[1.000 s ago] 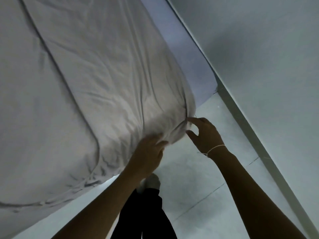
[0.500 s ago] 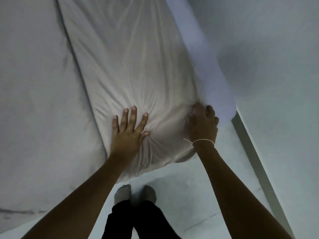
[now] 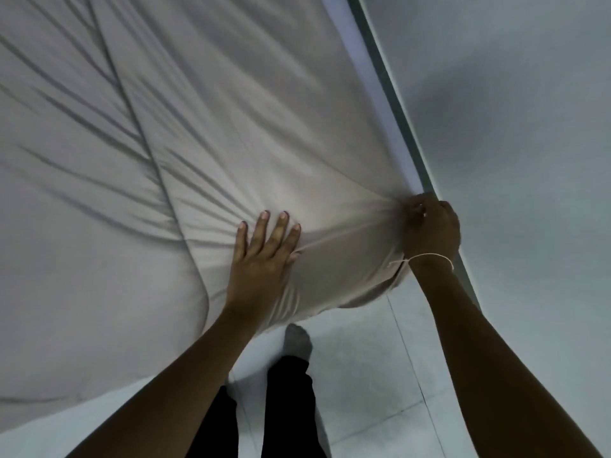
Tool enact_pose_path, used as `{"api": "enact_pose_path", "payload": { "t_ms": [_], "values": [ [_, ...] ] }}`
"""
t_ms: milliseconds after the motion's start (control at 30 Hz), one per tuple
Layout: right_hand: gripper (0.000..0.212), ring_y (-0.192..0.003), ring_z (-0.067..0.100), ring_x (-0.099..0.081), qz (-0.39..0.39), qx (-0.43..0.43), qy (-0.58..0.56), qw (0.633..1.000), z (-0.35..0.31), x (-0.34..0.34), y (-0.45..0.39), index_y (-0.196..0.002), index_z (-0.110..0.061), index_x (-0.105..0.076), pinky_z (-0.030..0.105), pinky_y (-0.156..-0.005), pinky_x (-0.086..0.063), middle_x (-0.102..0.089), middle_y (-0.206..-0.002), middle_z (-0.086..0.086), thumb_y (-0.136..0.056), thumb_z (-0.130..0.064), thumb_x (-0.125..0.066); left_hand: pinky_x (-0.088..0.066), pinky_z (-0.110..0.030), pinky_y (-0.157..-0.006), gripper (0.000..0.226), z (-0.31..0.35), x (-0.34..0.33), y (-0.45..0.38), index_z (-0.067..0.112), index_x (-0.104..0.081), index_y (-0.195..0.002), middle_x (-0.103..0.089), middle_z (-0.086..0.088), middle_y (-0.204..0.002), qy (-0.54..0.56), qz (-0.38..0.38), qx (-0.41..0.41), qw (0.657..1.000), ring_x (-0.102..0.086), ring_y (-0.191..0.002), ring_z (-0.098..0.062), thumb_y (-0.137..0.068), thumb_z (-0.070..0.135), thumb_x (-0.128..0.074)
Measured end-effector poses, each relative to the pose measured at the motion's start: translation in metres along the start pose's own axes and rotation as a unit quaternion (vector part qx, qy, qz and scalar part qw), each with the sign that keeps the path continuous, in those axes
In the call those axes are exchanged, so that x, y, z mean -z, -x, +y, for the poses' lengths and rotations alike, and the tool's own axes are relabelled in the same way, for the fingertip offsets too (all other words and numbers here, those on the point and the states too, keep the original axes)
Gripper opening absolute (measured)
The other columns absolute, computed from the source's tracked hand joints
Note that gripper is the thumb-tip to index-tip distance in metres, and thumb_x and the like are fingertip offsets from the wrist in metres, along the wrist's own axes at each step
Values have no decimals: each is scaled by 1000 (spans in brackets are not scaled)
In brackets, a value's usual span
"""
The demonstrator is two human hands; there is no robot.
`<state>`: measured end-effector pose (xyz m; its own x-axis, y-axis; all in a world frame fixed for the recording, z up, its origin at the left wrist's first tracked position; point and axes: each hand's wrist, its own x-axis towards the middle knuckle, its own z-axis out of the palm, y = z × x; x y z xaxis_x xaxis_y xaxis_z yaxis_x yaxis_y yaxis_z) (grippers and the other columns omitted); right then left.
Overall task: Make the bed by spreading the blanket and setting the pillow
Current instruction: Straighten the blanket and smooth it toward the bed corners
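- at the near right corner of the bed, one grey blanket (image 3: 205,133) is lying spread, creased toward the two hands.
- left hand (image 3: 261,259) is pressing flat on the blanket, fingers open and splayed.
- right hand (image 3: 431,226) is gripping the blanket's corner with curled fingers, beside the wall (image 3: 512,110).
- one string bracelet (image 3: 429,256) is circling the right wrist.
- one socked foot (image 3: 298,340) is standing on the floor (image 3: 363,375).
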<state>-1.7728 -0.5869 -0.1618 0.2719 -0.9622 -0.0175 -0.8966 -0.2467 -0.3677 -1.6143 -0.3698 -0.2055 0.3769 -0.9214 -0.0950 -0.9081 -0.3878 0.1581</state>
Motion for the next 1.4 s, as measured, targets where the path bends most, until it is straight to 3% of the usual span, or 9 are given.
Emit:
{"api": "enact_pose_path", "payload": {
  "t_ms": [133,300,400,500,667,867,1100,1200,1400],
  "values": [
    [33,-120,33,-50,38,-15,-8,999,-10,-7,5,-127,-15,-54,43,-96,-48,-52,-131,16,-95,-19,-45,-12,-54,-116,55,7,-5,0,15,-19,-151,-19,-12,-157,-32,-37,3,999,-15,-145,-34,-102,39,-17],
    [61,-148,32,-2,-104,207,101,968,3,-49,56,-153,-23,-15,51,-120,-5,-9,-160,10,-99,-50,-28,-12,-53,-116,63,6,0,-1,13,-23,-150,-19,-14,-157,-30,-35,-5,999,-15,-145,-33,-98,48,-21],
    [67,-148,24,7,-109,117,65,985,36,-48,50,-153,-26,0,47,-120,-1,6,-161,5,-96,-58,-12,-14,-53,-116,62,5,4,-3,15,-25,-149,-21,-12,-157,-6,-35,-1,999,-17,-145,-32,-98,50,-20],
    [69,-149,23,-5,-91,-52,-37,994,61,-37,49,-153,-20,-14,47,-121,-10,-8,-161,7,-96,-59,-15,-14,-51,-116,59,-1,8,-5,16,-28,-148,-23,-11,-156,20,-29,-6,999,-19,-144,-30,-100,47,-15],
    [41,-109,25,-56,-62,-21,-6,998,76,-26,83,-124,-12,-55,36,-95,-43,-61,-119,8,-93,-39,-54,-13,-51,-116,58,6,11,-13,16,-29,-148,-22,-12,-156,44,-13,23,999,-19,-144,-29,-101,45,-12],
    [15,-92,29,-60,-56,-33,45,997,91,-19,56,-103,-13,-67,39,-83,-47,-70,-96,6,-92,-18,-58,-11,-54,-115,59,23,15,-34,16,-26,-149,-18,-16,-157,62,4,13,998,-15,-145,-33,-100,47,-17],
    [18,-111,33,-57,-10,-133,-15,991,71,-23,42,-104,-10,-65,37,-96,-43,-62,-119,13,-89,-15,-58,-5,-57,-116,63,12,14,-48,19,-10,-152,-5,-13,-160,4,-2,36,999,-5,-147,-32,-98,50,-19],
    [41,-139,32,-33,46,24,18,999,16,-28,49,-136,-8,-46,41,-116,-21,-39,-149,16,-96,-17,-44,-7,-56,-116,63,9,4,-42,18,-8,-152,-6,-14,-159,-17,-4,49,999,-8,-146,-31,-98,49,-18],
    [56,-148,23,-9,-136,326,116,928,-13,-54,28,-151,-28,-22,47,-120,-7,-16,-160,5,-99,-48,-28,-7,-54,-117,63,8,10,-43,13,-7,-152,-7,-16,-159,47,40,47,997,-5,-147,-29,-100,45,-18]
  ]
}}
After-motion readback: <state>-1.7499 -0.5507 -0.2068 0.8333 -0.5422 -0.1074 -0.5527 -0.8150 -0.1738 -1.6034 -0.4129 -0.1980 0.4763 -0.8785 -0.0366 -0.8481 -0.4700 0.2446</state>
